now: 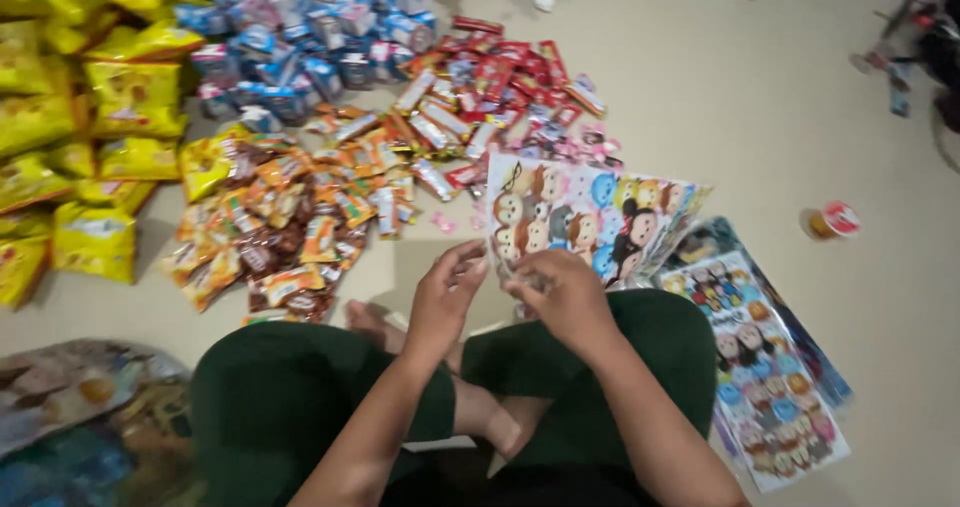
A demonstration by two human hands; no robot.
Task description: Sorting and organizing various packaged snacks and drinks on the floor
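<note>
A home floor [760, 97] (snack packets [300, 217] heaped, toys about).

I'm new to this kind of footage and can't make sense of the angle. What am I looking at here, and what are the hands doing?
There is one picture, from a camera worn on a person's head, looking down at their crossed legs on the floor. The left hand and the right hand together hold a cartoon-printed bag by its edge. More such bags lie to the right. Ahead, snacks are sorted in heaps: yellow packets, brown and orange wrappers, blue cartons and red packets. A small cup stands apart.
</note>
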